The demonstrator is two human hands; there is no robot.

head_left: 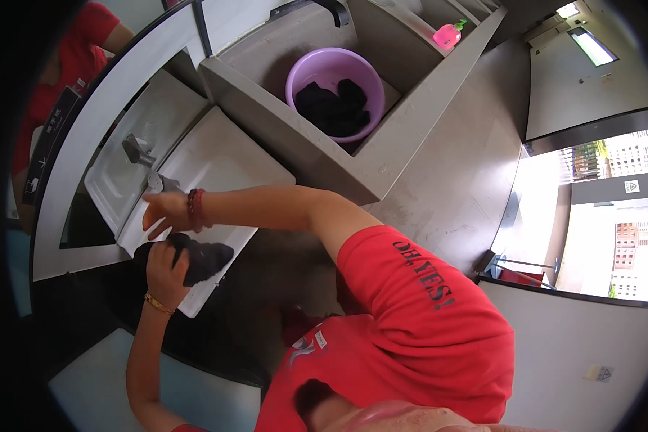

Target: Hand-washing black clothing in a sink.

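My left hand [166,272], with a gold bracelet at its wrist, grips a bunched black cloth item [208,260] over the near end of a white washbasin [216,146]. Part of the cloth is hidden beneath the fingers. Just above it, my right hand [167,210] wears red beaded bracelets and holds nothing that I can see, its fingers apart and slightly blurred. Close by that hand is a grey metal faucet [162,182], partly covered by it. The faucet and basin are reflected in the mirror [135,129] behind.
A deep grey trough sink [297,146] adjoins the washbasin. Inside it, a purple plastic basin [380,89] holds black cloth [332,108] below a black spout [337,13]. A pink soap pump bottle [447,36] stands on the sink's divider. A dark counter [102,297] borders the washbasin.
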